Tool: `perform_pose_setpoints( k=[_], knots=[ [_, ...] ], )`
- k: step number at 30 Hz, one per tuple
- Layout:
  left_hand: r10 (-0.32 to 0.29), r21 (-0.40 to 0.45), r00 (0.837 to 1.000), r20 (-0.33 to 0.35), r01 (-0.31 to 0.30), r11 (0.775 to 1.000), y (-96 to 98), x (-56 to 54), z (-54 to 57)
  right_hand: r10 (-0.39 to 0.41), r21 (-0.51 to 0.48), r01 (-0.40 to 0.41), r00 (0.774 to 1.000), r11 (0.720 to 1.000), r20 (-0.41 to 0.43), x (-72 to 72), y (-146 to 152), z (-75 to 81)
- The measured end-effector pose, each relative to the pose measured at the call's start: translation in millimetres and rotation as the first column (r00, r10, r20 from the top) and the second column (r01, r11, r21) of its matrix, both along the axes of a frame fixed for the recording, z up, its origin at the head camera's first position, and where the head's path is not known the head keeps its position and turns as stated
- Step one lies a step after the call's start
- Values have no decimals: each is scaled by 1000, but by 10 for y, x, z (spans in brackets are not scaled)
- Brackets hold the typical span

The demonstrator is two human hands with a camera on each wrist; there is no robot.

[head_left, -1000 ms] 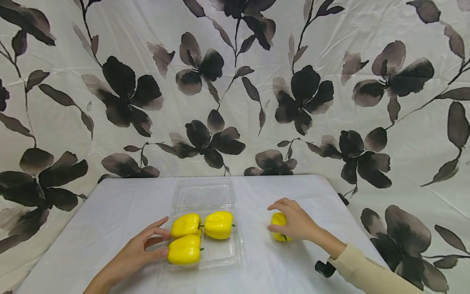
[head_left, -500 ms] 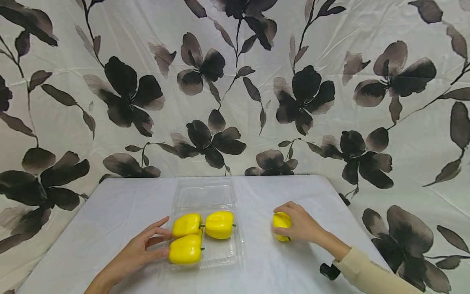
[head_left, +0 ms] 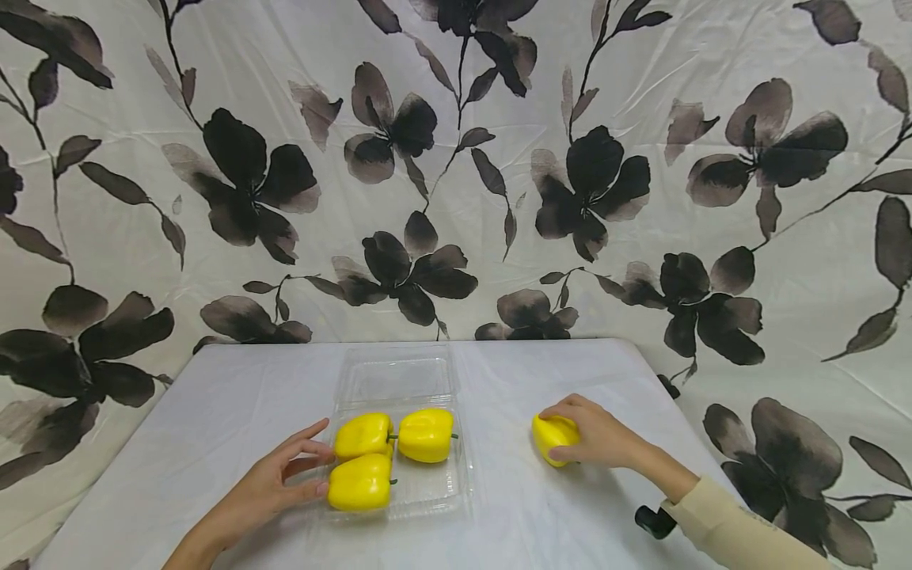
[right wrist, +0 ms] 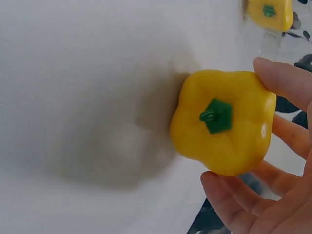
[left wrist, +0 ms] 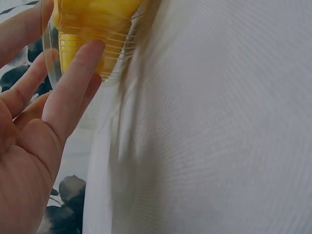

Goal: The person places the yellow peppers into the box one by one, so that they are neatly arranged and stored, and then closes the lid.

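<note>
From here, the three bell peppers [head_left: 359, 483] on the left are bright, even yellow, like the single bell pepper [head_left: 552, 438] on the right, and their stems [right wrist: 218, 116] are green. The plastic clamshell [head_left: 395, 380] is clear, the tablecloth [head_left: 513, 514] plain white. The far off-white backdrop [head_left: 492, 229] carries a black and grey-brown floral print. The right sleeve [head_left: 734, 526] is beige.
</note>
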State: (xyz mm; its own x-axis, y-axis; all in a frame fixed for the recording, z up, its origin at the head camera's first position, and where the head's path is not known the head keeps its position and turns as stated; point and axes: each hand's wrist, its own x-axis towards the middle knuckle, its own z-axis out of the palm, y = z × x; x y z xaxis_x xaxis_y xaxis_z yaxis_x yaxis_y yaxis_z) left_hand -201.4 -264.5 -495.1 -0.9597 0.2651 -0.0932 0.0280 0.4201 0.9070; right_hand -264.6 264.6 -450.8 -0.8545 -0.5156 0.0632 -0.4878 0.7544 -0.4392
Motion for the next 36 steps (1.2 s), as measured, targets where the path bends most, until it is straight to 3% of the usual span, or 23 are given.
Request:
perform_pose_setpoints(
  k=[17,28,36],
  knots=[
    [-2,14,1000,4,2,1000,4,-7,-1,131,-13,-132,990,991,-49,20,-27,152],
    [15,-16,1000,16,-15,1000,11,-16,2,227,-39,-231,970,972,-88,115,-361,421],
    [-11,1,1000,-4,11,1000,-2,-24,-8,278,-24,-280,958,960,-68,141,-653,560]
  ],
)
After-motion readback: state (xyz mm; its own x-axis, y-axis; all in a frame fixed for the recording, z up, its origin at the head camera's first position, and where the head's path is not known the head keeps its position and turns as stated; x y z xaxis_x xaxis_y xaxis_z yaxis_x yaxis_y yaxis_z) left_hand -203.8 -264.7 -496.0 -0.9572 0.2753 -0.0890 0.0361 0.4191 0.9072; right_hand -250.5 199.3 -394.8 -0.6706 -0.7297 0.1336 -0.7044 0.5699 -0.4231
